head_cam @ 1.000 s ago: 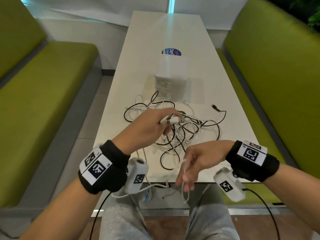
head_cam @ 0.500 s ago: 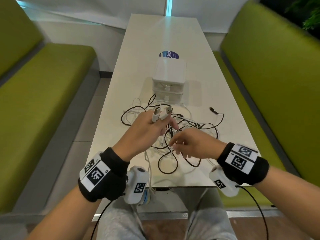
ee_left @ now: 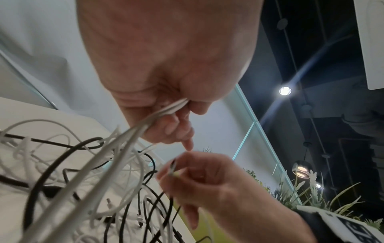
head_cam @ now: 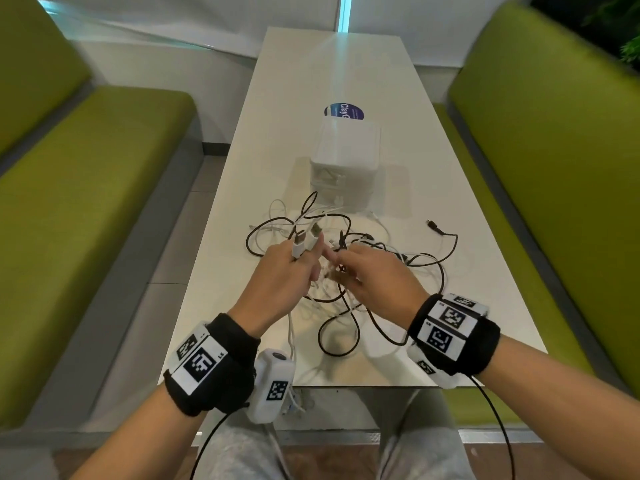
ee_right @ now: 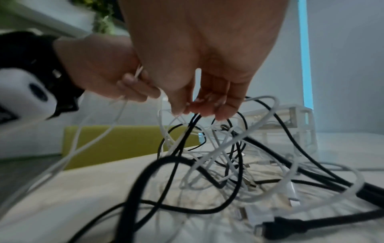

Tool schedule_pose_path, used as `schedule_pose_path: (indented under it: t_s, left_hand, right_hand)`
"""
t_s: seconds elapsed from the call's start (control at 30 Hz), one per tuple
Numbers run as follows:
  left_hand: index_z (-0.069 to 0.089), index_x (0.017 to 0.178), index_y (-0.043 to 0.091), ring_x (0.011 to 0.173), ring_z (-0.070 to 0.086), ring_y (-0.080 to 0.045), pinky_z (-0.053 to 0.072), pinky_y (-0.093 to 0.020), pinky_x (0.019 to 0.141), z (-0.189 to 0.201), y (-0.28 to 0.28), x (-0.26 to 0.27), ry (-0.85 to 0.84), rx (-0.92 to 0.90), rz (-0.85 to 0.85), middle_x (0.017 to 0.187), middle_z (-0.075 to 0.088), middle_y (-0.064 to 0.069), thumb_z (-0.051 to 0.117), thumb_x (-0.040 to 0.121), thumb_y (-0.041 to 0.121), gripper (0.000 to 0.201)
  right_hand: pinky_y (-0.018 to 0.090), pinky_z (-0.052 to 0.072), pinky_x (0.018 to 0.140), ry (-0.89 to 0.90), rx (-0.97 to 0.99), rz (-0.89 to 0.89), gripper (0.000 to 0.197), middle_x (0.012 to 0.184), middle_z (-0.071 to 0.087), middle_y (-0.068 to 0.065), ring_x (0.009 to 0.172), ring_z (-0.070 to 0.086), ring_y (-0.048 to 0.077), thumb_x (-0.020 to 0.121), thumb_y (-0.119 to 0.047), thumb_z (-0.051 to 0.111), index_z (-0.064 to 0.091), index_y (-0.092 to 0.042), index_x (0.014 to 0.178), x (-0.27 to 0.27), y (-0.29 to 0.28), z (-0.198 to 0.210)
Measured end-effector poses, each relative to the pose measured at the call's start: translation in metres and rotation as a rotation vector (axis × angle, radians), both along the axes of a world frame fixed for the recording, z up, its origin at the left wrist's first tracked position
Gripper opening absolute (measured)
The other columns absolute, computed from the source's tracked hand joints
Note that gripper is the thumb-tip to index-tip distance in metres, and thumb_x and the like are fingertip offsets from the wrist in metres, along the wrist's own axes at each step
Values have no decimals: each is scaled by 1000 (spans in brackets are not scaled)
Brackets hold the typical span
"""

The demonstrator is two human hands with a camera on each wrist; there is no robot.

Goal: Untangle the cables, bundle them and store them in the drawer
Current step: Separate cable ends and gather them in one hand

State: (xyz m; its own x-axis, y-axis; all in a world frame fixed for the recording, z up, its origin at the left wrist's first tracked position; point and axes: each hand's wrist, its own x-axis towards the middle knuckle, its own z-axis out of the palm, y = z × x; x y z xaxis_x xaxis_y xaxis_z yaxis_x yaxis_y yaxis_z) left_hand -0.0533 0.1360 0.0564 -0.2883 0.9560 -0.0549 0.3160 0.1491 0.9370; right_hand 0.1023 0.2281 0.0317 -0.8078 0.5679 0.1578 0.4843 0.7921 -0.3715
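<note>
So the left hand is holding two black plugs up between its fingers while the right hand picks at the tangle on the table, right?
Nearly. The plugs held up between the fingers of the left hand are white, not black; the head view shows this. The rest stands: the right hand picks at the tangle on the table.
</note>
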Motion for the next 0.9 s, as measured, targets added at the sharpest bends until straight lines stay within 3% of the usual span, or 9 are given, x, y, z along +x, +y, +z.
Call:
schedule_pose_path:
  t_s: [0.13,0.3,0.43,0.57,0.63,0.7,0.77,0.83,0.9]
  left_hand:
    - [66,92,33,50,41,-8,31,-27,55,-4,3,-2,10,58,18,68,54,4,37,101,44,32]
    - [62,101,37,52,43,-6,35,-32,58,0,8,4,40,82,-5,75,58,5,34,101,49,30]
    - [53,118,41,54,44,-13,36,-35,58,7,15,11,32,115,-42,77,60,5,37,102,44,23]
    - [40,138,44,55,48,0,39,-27,59,20,20,23,99,169,-152,73,59,11,36,103,41,36]
    - [48,131,45,54,48,0,38,-25,57,24,22,28,137,172,-180,66,57,12,37,103,39,30]
    - [57,98,43,53,48,-4,36,-26,57,24,24,30,169,167,-159,64,58,7,39,103,35,21]
    - [51,75,33,56,49,-12,36,-32,57,22,24,28,264,153,-122,63,59,1,40,101,29,29]
    - [51,82,27,62,52,-20,38,-37,59,20,23,26,458,128,-152,67,58,0,39,101,26,22]
    - [50,100,23,71,54,-25,40,-39,60,20,21,28,710,127,-196,84,57,0,40,100,22,10]
  right_hand:
    - [33,49,70,248,-26,-151,12,93,64,-7,73,58,10,96,-29,55,64,-21,99,8,11,22]
    - [35,55,69,455,-148,-253,12,80,69,-6,70,64,11,96,-28,59,67,-19,98,17,30,58]
    - [38,59,73,537,-414,-112,12,90,74,7,77,71,21,96,-14,57,67,-11,103,22,35,83]
    - [39,56,73,433,-634,106,17,96,73,14,83,71,31,97,-7,54,67,-7,108,27,32,98]
    - [38,56,72,368,-675,135,19,95,72,18,83,71,32,96,-6,56,67,-3,110,29,33,100]
    - [39,57,73,327,-688,96,19,95,72,21,81,71,33,96,-7,57,67,-3,112,33,36,99]
    - [41,56,72,311,-649,64,19,93,72,18,79,71,32,95,-8,59,69,-6,111,38,38,94]
    - [44,57,71,305,-609,42,18,89,73,13,75,70,31,94,-9,61,71,-8,109,42,37,89]
    - [47,56,71,310,-609,15,16,83,74,9,69,69,28,93,-11,63,73,-9,105,43,33,86]
